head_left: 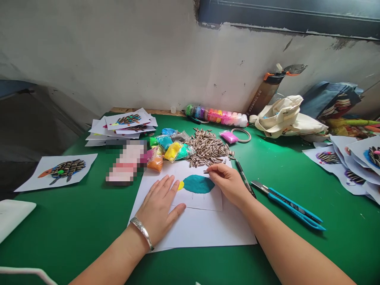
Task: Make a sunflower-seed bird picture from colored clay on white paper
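Left hand [158, 206]: flat across the paper's left side, fingers spread and gripping nothing, seemingly there to stop the small sheet [197, 203] sliding!
Right hand [226, 181]: thumb and forefinger pinched on what looked like 1 seed [206, 172], held at the tips, probably for finer aim.
Blue clay [198, 185]: right between the 2 hands, flat on the small sheet, with yellow clay [181, 185] at its left end.
Big sheet [208, 231]: spread underneath, perhaps guarding the green table [297, 253].
Seed pile [208, 147]: just beyond the right hand, an easy reach!
Clay packets [173, 151]: bunched left of the seeds, handy but off the drawing.
Knife [292, 208]: out to the right, blade pointing away from the person, likely for safety.
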Demonstrator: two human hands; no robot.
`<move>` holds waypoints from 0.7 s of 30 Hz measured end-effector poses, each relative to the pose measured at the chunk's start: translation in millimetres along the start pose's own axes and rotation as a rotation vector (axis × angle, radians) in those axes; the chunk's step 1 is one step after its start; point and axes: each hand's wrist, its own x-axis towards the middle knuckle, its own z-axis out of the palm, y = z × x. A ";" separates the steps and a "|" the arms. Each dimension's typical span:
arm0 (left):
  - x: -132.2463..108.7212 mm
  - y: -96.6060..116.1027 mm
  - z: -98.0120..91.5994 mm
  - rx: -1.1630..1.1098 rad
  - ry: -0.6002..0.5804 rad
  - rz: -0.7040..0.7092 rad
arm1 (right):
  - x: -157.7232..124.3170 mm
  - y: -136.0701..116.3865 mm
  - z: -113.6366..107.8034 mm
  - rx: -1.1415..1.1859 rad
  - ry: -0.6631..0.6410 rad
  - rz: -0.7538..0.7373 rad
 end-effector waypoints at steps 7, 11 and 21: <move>-0.7 0.6 1.5 -0.011 0.044 0.008 | -1.5 1.0 0.9 -0.060 0.012 -0.065; -0.3 1.8 1.7 -0.020 0.060 0.007 | -8.5 -7.8 9.5 -0.166 0.023 -0.219; -2.3 6.9 1.2 -0.012 0.067 -0.021 | -20.4 -31.2 52.9 -0.548 -0.130 -0.515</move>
